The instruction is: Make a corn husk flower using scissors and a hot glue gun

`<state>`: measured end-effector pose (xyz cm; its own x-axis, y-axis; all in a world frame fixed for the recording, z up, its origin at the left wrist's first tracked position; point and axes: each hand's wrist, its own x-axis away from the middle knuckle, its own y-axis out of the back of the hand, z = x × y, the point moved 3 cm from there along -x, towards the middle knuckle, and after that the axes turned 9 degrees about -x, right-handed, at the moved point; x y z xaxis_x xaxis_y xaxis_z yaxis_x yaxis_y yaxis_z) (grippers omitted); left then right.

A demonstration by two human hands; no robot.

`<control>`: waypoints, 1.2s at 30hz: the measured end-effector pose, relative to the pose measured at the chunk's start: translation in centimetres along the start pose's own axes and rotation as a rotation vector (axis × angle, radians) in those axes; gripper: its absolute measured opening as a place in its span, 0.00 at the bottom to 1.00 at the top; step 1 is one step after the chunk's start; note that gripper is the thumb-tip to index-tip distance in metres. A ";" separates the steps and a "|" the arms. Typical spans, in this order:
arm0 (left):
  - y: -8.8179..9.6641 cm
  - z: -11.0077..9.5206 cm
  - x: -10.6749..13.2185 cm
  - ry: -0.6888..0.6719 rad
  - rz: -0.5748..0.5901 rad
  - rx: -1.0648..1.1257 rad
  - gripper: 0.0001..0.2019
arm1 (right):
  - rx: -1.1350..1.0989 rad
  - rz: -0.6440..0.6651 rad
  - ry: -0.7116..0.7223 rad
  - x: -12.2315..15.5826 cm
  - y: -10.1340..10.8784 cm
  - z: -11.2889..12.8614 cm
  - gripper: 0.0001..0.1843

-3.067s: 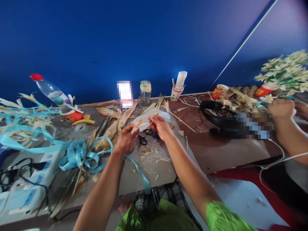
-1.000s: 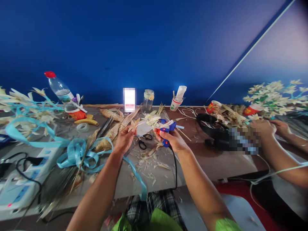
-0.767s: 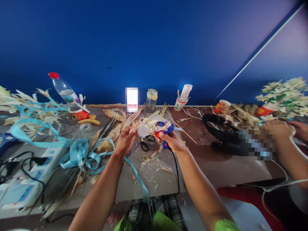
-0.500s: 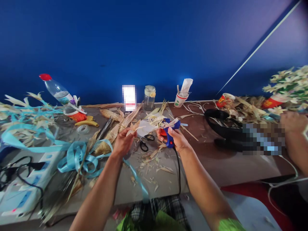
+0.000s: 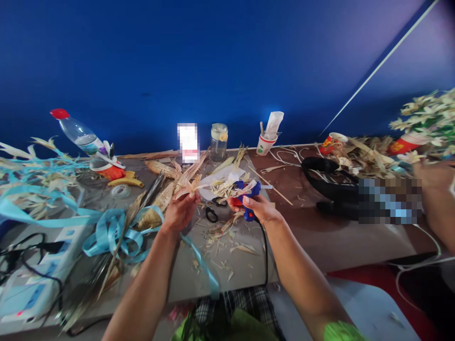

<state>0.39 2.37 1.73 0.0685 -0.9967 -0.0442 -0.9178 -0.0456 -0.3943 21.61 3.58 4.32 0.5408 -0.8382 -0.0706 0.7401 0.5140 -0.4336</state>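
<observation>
Pinched in my left hand (image 5: 182,208) is a pale corn husk piece (image 5: 193,185), its tip pointing up and to the right. My right hand (image 5: 258,207) is wrapped round a blue glue gun (image 5: 249,188), whose black cord (image 5: 266,251) runs down over the table edge. Pale husk strips (image 5: 225,187) lie at the gun's body; whether my right fingers also hold them I cannot tell. Black-handled scissors (image 5: 212,214) rest on the table between my hands, partly covered. Husk scraps (image 5: 223,234) are scattered below them.
Blue ribbon (image 5: 110,232) and a white power strip (image 5: 46,274) lie at left. Behind my hands stand a glass jar (image 5: 219,144) and a paper cup (image 5: 265,146). At right are a black bag-like object (image 5: 320,182) and another person's hand (image 5: 435,182).
The glue gun has tilted and shifted slightly, and more of the husk strips shows beside it. My left hand keeps its pinch on the husk piece. The view has moved a little.
</observation>
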 end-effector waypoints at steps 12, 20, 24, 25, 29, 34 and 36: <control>-0.6 0.1 0.2 0.011 0.067 0.014 0.09 | 0.094 0.028 -0.013 -0.2 0.0 -1.2 0.25; -0.5 0.2 0.0 0.001 0.027 0.044 0.09 | 0.356 0.075 0.048 -0.2 -0.3 -0.8 0.23; -0.1 0.5 -0.1 0.014 0.004 0.061 0.09 | 0.441 0.090 0.088 -0.1 -1.0 -0.1 0.23; 0.0 0.5 -0.1 0.020 -0.007 0.054 0.09 | 0.463 0.092 0.095 -0.1 -1.1 0.0 0.23; 0.1 0.7 -0.1 0.026 -0.026 0.033 0.09 | 0.509 0.095 0.117 -0.1 -1.4 0.1 0.23; -0.3 0.4 0.0 0.001 0.026 0.050 0.07 | 0.446 0.066 0.126 -0.2 -1.4 -0.3 0.24; -0.5 0.3 0.0 0.010 0.032 0.049 0.08 | 0.413 0.057 0.134 -0.3 -1.4 -0.3 0.24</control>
<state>0.98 2.41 1.64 0.0349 -0.9982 -0.0485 -0.8991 -0.0102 -0.4376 20.26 3.05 4.69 0.5488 -0.8087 -0.2115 0.8231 0.5669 -0.0319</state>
